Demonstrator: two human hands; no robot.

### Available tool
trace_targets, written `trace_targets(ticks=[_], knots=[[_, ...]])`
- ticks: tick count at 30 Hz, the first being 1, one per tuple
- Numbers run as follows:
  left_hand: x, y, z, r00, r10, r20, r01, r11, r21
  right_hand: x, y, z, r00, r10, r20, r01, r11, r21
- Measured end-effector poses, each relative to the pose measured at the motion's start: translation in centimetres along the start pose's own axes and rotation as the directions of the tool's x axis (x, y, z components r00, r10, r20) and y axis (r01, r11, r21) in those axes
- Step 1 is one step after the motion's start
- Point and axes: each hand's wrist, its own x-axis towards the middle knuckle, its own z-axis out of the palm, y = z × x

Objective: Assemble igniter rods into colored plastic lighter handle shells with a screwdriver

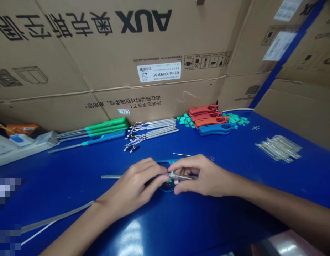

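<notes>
My right hand (199, 176) is closed on a slim clear fuel tank (184, 176) with a whitish fitting at its left end. The fingertips of my left hand (146, 179) pinch close to that end; what they grip is mostly hidden. Beneath both hands lies a blue lighter handle (165, 161), largely covered, with small green and dark parts showing inside. A metal tube (110, 176) sticks out to the left from under my left hand. Just behind my right hand rests a thin white-tipped rod (182, 154).
Assembled long-nosed lighters (107, 124), wired metal tubes (159, 129), red and blue handles (213, 121) and green caps (186, 121) line the back. Clear tanks (281, 147) lie right. A power strip (33, 145) stands left. Large cardboard (114, 64) walls the rear.
</notes>
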Motion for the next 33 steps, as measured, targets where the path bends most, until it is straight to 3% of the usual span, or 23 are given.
trace_targets(ticks=[6, 10, 16, 23, 25, 28, 30, 33], knots=[[-0.1, 0.7, 0.1, 0.994, 0.072, -0.086, -0.07, 0.997, 0.026, 0.0, -0.1, 0.3, 0.998, 0.066, -0.016, -0.066, 0.998, 0.021], [0.1, 1.2, 0.4, 0.981, 0.148, -0.125, -0.144, 0.989, 0.044, 0.0, -0.2, 0.4, 1.0, 0.012, 0.001, -0.012, 0.998, -0.064], [-0.3, 1.4, 0.5, 0.999, 0.014, 0.036, -0.017, 0.996, 0.084, 0.0, 0.0, -0.3, 0.978, -0.207, 0.015, 0.201, 0.927, -0.316], [-0.5, 1.4, 0.5, 0.987, -0.072, 0.147, 0.058, 0.994, 0.096, 0.0, -0.5, -1.1, 0.901, -0.414, 0.132, 0.423, 0.764, -0.487], [-0.5, 1.0, 0.2, 0.985, -0.107, 0.138, 0.099, 0.993, 0.062, -0.1, -0.5, -1.9, 0.914, -0.4, 0.071, 0.377, 0.77, -0.515], [-0.6, 0.5, -0.1, 0.983, -0.164, 0.081, 0.164, 0.986, 0.002, -0.1, -0.5, -3.3, 0.961, -0.249, -0.12, 0.171, 0.876, -0.45], [-0.6, 0.4, -0.2, 0.979, -0.193, 0.059, 0.195, 0.98, -0.026, 0.0, -0.7, -4.0, 0.97, -0.166, -0.179, 0.083, 0.914, -0.396], [-0.6, 0.7, 0.0, 0.977, -0.205, 0.06, 0.207, 0.978, -0.027, -0.2, -1.6, -4.5, 0.957, -0.202, -0.207, 0.088, 0.885, -0.458]])
